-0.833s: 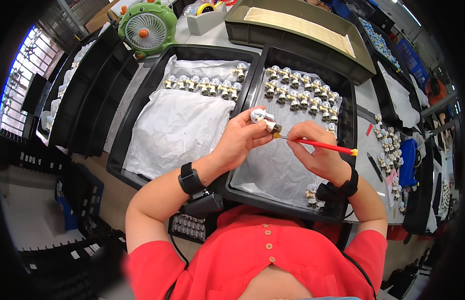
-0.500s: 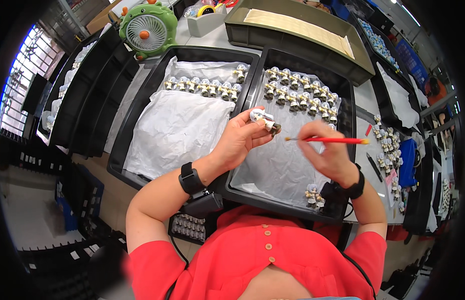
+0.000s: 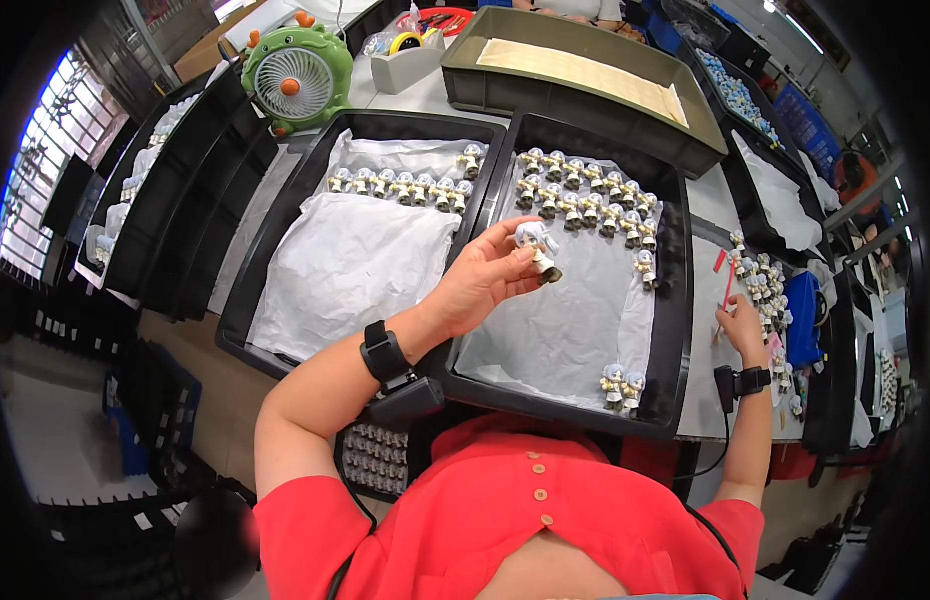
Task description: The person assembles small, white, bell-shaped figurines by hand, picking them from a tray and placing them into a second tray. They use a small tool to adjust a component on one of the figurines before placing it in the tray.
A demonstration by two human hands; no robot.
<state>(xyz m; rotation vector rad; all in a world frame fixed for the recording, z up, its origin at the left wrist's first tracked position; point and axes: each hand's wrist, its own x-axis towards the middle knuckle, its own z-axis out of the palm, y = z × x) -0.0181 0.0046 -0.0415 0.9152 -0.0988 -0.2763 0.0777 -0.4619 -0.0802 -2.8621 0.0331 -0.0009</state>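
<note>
My left hand (image 3: 490,268) is closed around a small figurine (image 3: 532,245) with pale hair, a white outfit and dark feet. It holds the figurine tilted above the right-hand black tray (image 3: 675,330). Beyond that tray's right wall, my right hand (image 3: 742,325) is low over the grey table, fingers closed on a slim red-handled brush (image 3: 727,287). The brush points away from me, partly hidden by the fingers. Rows of similar figurines (image 3: 590,207) stand at the far end of the right tray, with a pair (image 3: 622,387) in its near right corner.
The left black tray (image 3: 247,270) holds white sheeting (image 3: 355,265) and a row of figurines (image 3: 405,187). Behind stand a green fan (image 3: 295,75) and an olive bin (image 3: 575,95). More figurines (image 3: 763,280) cluster beside a blue object (image 3: 805,318) at right. Stacked black trays (image 3: 200,200) rise at left.
My right hand has moved right with the brush, from over the tray to the table beside it. The figurine in my left hand has turned more upright, its face toward me.
</note>
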